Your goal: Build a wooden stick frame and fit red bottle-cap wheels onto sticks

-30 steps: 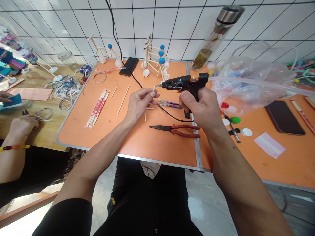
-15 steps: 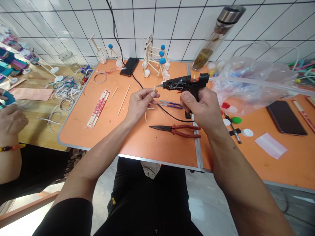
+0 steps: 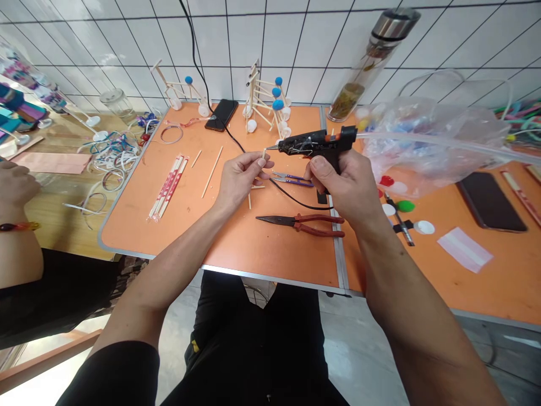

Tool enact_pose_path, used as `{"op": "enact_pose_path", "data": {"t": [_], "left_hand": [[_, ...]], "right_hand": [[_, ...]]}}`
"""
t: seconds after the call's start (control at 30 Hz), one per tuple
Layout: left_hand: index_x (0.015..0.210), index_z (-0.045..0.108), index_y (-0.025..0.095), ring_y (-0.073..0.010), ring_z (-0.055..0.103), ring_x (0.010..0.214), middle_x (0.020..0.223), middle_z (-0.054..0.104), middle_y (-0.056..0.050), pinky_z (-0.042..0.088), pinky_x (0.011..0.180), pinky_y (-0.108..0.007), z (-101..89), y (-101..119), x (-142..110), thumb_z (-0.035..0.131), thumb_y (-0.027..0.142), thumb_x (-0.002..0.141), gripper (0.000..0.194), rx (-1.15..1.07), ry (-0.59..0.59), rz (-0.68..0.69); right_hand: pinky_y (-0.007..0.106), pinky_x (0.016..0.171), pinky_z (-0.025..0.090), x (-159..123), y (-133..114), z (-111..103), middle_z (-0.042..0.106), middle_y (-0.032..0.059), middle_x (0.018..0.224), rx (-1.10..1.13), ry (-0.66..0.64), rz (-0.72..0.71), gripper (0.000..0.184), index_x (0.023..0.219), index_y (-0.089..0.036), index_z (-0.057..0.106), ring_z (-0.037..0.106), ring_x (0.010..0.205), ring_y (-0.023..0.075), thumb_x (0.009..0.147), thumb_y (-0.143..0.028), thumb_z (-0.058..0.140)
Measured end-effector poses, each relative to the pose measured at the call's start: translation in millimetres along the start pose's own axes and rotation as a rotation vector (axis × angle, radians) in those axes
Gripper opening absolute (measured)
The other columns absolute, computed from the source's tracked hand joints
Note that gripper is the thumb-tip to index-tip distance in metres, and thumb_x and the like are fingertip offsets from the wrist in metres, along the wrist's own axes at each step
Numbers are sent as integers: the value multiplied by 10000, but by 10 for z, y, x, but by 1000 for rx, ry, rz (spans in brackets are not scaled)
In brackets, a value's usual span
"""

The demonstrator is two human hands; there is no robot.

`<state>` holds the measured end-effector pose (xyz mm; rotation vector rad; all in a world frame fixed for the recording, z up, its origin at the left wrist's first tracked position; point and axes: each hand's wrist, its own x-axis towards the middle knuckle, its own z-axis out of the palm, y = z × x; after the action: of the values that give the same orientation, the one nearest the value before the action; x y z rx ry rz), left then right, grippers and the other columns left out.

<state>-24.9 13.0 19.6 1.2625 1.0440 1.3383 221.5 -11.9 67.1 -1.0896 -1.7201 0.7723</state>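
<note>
The pliers [image 3: 296, 220] with red handles lie on the orange table [image 3: 236, 248] in front of the person, their pointed nose toward the left. Beyond the pliers, held up off the table, is a black glue gun [image 3: 306, 142], its nozzle pointing left. The right hand [image 3: 353, 177] is wrapped around the gun's grip, thumb lying along the near side; whether a finger presses the trigger cannot be told. The left hand [image 3: 239, 177], beyond and left of the pliers' nose, has its thumb and fingertips pinched together on a short wooden stick [image 3: 264, 153], one end poking up above them. The nozzle tip is right at that end, though whether the two touch is too small to tell. Just beyond the pliers lie purple scissors [image 3: 291, 179], and a black cord [image 3: 296, 202] runs between the two. Left of the pliers are a loose stick [image 3: 212, 172] and, farther over, wrapped chopsticks [image 3: 168, 189]. Well beyond the pliers, near the tiled wall, stands a stick frame [image 3: 264, 101] with blue balls, a phone [image 3: 222, 114] lying to its left. Far left of the pliers is another person's hand [image 3: 17, 186], partly cut off.
</note>
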Motion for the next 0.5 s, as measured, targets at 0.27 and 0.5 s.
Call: {"op": "enact_pose_path", "data": {"t": [0.27,0.5], "left_hand": [[1156,898,183,-110,851,811,1156,953,-88,629,669,-170,18,25,-1,781,288,1143,158,-4,-2,-14],[1186,888,187,-105,849,835,1186,950,-86,631,682,-166,20,21,13,742,277,1167,172,18,-19,-36]], "right_hand": [[378,619,418,5,-5,-4,620,13,730,-19,-6,6,599,864,-273,701,556,678,194,1100,-823,742],[382,621,426,4,-8,-6,611,7,715,-22,2,17,573,870,-277,703,553,664,195,1102,-800,746]]}}
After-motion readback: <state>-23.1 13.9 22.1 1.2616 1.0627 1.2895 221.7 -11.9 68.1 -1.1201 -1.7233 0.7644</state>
